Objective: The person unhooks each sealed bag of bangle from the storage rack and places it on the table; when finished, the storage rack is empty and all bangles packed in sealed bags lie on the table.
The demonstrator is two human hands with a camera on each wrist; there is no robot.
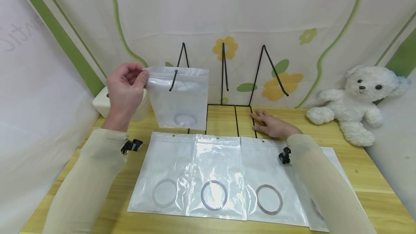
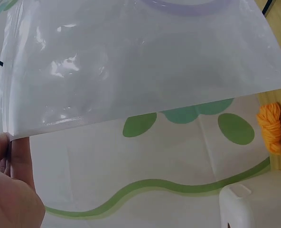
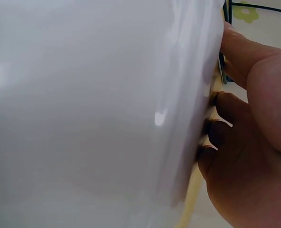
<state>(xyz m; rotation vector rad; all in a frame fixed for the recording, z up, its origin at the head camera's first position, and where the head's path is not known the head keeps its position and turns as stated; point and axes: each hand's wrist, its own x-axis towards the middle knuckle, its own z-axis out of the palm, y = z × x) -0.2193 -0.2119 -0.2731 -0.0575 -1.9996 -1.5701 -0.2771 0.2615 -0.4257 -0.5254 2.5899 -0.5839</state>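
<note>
A flat zip-top plastic bag (image 1: 180,96) with a pale purple ring (image 1: 185,119) in its lower part hangs on the left hook (image 1: 173,80) of a black wire rack. The hook's tip comes out through the front, near the bag's top edge. My left hand (image 1: 125,86) pinches the bag's top left corner; the left wrist view shows thumb and fingers at that corner. On the right, my right hand (image 1: 273,125) lies low with fingers spread on the rack's base wire (image 1: 252,118). A bag (image 3: 93,109) fills much of the right wrist view, beside that hand.
Several similar bags lie side by side in front, including a left one (image 1: 169,169), a middle one (image 1: 216,161) and a right one (image 1: 266,161), each with a ring. A white box (image 1: 141,109) and orange yarn (image 2: 272,128) stand left. A white teddy bear (image 1: 354,100) sits right.
</note>
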